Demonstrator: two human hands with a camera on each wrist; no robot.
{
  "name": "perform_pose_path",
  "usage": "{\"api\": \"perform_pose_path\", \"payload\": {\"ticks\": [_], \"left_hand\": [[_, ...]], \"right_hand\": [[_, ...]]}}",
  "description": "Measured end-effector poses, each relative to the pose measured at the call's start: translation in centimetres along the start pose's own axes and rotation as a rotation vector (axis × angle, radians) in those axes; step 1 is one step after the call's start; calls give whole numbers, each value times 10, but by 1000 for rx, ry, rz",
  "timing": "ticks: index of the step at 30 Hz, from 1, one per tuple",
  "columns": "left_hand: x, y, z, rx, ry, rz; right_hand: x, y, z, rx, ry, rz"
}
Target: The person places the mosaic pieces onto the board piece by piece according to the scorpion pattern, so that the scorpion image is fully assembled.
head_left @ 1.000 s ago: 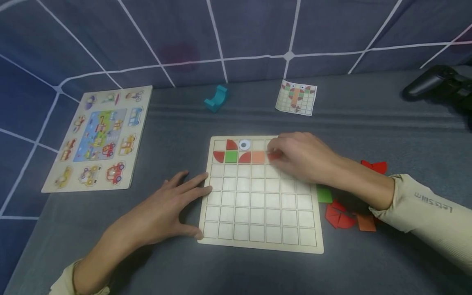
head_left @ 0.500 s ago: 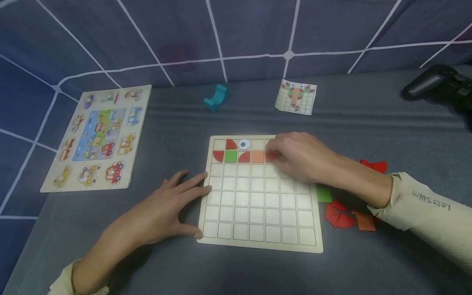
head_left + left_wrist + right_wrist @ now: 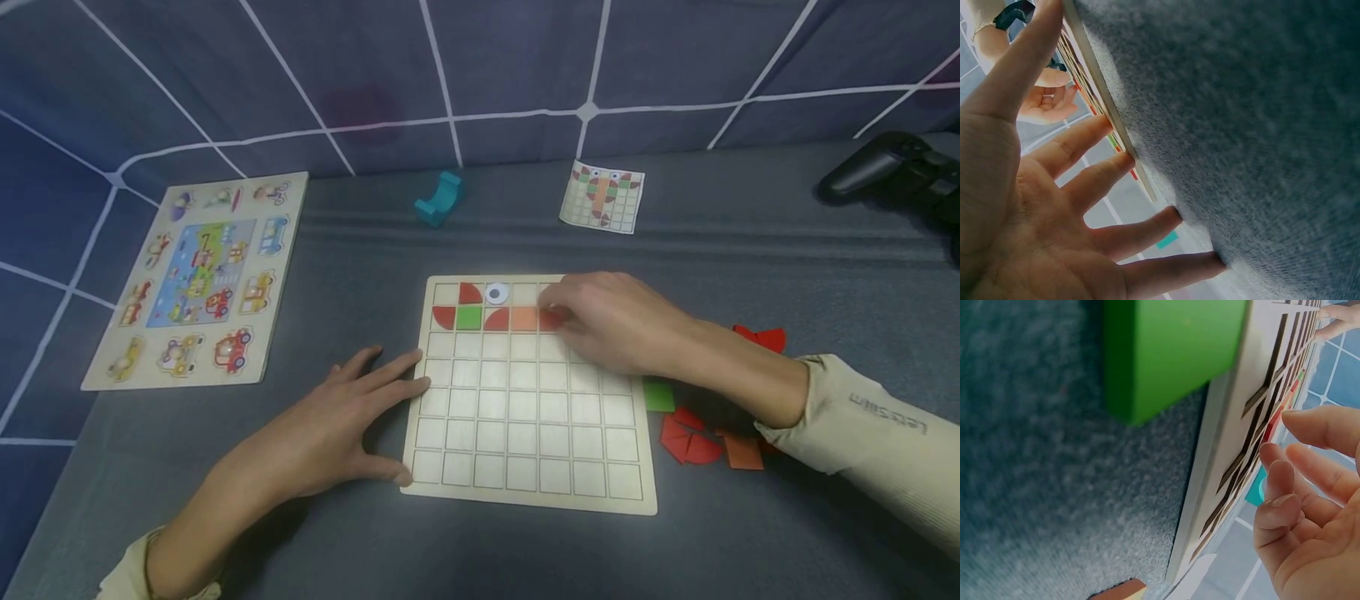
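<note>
A wooden grid board point(image 3: 525, 433) lies flat on the grey cloth. Its upper rows bear red quarter-circle pieces point(image 3: 444, 317), a green square point(image 3: 469, 317), an orange square point(image 3: 524, 318) and a white eye disc point(image 3: 497, 293). My right hand point(image 3: 611, 321) is over the upper right of the board, thumb and fingertips curled at a red quarter-circle piece point(image 3: 550, 320) beside the orange square; the hand partly hides it. In the right wrist view, red shows at those fingertips. My left hand point(image 3: 337, 425) has its fingers spread, with thumb and fingertips touching the board's left edge.
Loose red pieces point(image 3: 691, 437), a green piece point(image 3: 660, 395) and an orange square point(image 3: 744, 452) lie right of the board. Behind it are a pattern card point(image 3: 602, 198) and a teal curved block point(image 3: 439, 200). A vehicle puzzle point(image 3: 202, 283) lies left, a black game controller point(image 3: 892, 179) far right.
My right hand has shifted very slightly at the red quarter-circle piece, and a little more of that piece shows now. My left hand stays at the board's edge.
</note>
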State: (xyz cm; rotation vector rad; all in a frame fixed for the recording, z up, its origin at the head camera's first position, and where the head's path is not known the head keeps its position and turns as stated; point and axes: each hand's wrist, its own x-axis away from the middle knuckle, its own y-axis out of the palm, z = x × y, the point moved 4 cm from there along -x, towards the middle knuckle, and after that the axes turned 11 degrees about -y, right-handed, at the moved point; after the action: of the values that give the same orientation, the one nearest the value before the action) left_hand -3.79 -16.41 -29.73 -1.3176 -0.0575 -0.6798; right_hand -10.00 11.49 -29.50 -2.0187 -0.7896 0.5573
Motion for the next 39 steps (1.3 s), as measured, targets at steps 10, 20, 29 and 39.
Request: {"api": "perform_pose_path", "payload": {"ticks": [10,20,29,39], "left_hand": [[1,0,-1,1,-11,-11],[3,-1,-1,2,-13,-7],[1,-2,0,-2,-7,-6],[0,-2,1,-4,-12,-25]], "right_hand": [[14,-10,-2,13,-35,0],[65,-25,7,79,9,5],[113,-32,38,163,110,54],[143,-33,57,264,251,36]]}}
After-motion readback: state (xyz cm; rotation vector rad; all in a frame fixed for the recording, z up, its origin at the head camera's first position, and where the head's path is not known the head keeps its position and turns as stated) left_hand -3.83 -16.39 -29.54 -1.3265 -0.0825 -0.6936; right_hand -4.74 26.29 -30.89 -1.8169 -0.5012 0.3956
